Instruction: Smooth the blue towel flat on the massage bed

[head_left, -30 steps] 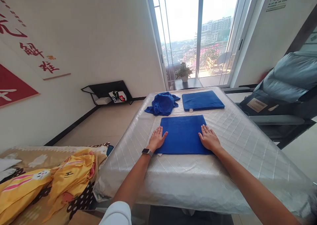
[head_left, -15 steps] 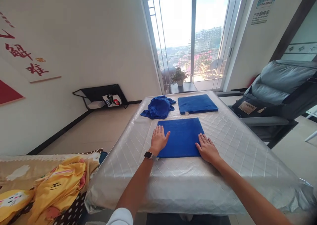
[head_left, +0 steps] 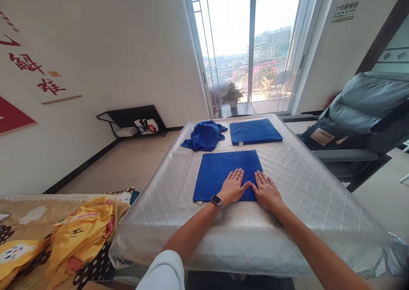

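A blue cloth [head_left: 212,173] lies flat and folded into a rectangle on the covered table, a small white tag at its near left corner. My left hand [head_left: 234,186] rests on it right of the middle, palm down with fingers stretched out. At the cloth's right edge lies my right hand [head_left: 266,189], also flat with fingers extended. The two thumbs almost meet. Behind, a second folded blue cloth [head_left: 255,131] sits at the far right, and a crumpled blue cloth [head_left: 205,136] is heaped at the far left.
A silvery quilted cover [head_left: 306,196] spreads over the table. On the right stands a grey recliner [head_left: 361,111]. Yellow clothing [head_left: 84,226] lies on a patterned blanket at lower left. Past the table's far edge, a potted plant [head_left: 233,96] stands on a chair before the glass door.
My left hand has slid right across the cloth, from its left edge to beside my right hand. My right hand stays at the right edge. The view has shifted slightly.
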Action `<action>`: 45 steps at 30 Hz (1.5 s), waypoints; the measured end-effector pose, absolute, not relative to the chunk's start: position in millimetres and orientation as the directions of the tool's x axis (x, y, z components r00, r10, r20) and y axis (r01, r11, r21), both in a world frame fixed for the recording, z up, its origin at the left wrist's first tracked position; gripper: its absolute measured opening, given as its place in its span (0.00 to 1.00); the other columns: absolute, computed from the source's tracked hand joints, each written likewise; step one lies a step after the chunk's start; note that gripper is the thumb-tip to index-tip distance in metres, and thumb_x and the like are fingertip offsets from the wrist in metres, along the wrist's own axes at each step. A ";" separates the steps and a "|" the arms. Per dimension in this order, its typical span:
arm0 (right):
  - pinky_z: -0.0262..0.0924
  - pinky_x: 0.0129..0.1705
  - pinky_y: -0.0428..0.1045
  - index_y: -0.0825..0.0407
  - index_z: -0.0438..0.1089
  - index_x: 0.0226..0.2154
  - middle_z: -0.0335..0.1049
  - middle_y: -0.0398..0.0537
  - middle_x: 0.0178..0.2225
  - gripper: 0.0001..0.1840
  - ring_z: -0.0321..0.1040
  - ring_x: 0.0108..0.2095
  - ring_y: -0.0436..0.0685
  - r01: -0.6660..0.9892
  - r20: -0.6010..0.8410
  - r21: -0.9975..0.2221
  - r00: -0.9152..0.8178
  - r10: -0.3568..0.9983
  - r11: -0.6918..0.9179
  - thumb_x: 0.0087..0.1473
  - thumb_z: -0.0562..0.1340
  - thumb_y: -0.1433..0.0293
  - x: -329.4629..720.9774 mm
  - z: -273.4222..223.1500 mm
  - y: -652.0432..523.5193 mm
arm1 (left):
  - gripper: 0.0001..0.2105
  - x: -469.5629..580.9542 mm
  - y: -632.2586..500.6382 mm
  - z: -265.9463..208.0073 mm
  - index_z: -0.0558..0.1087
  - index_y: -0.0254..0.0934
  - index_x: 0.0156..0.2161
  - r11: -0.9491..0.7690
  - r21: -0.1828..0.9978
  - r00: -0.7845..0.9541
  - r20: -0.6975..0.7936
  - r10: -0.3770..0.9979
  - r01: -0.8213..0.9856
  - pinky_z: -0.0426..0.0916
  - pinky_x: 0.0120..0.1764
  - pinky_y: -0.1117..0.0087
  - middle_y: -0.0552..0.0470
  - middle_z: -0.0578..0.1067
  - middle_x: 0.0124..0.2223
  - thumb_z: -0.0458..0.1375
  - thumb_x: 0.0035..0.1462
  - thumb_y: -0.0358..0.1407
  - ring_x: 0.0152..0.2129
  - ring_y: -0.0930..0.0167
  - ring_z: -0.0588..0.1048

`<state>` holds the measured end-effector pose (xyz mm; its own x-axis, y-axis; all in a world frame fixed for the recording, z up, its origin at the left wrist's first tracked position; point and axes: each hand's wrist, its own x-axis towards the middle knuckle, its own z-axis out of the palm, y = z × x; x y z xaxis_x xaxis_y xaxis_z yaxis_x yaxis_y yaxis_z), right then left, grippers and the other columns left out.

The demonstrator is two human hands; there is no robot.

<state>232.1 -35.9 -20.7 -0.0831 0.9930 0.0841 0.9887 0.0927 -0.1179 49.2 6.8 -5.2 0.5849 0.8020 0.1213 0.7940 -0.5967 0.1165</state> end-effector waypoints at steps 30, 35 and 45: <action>0.41 0.69 0.60 0.56 0.53 0.68 0.45 0.50 0.70 0.33 0.40 0.70 0.58 0.989 0.133 -0.126 -0.063 0.989 0.080 0.66 0.41 0.62 225.4 -23.2 -82.8 | 0.39 -75.5 -23.4 7.9 0.53 0.32 0.70 -0.296 0.121 0.298 -0.002 0.954 0.948 0.48 0.66 0.52 0.39 0.48 0.72 0.39 0.66 0.59 0.69 0.56 0.45; 0.41 0.69 0.60 0.57 0.52 0.68 0.44 0.51 0.70 0.33 0.40 0.70 0.59 0.990 0.115 -0.111 -0.069 0.991 0.082 0.66 0.41 0.62 226.1 -25.1 -81.8 | 0.34 5.0 -18.1 18.1 0.60 0.34 0.67 -0.551 0.206 0.543 0.100 0.834 0.809 0.50 0.66 0.58 0.41 0.51 0.71 0.37 0.68 0.57 0.69 0.62 0.47; 0.41 0.69 0.62 0.54 0.54 0.68 0.46 0.49 0.70 0.34 0.40 0.70 0.58 0.985 0.124 -0.140 -0.080 0.989 0.097 0.65 0.40 0.59 229.5 -32.3 -79.4 | 0.33 18.5 -20.8 -3.6 0.50 0.40 0.71 -0.581 0.165 0.572 0.105 0.814 0.797 0.45 0.68 0.56 0.49 0.49 0.72 0.32 0.69 0.55 0.69 0.66 0.45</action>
<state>229.5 -79.4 -32.3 -0.0801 0.9890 0.1244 0.9854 0.0974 -0.1396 18.5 -20.8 -3.6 0.5716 0.8138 0.1047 0.7970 -0.5810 0.1649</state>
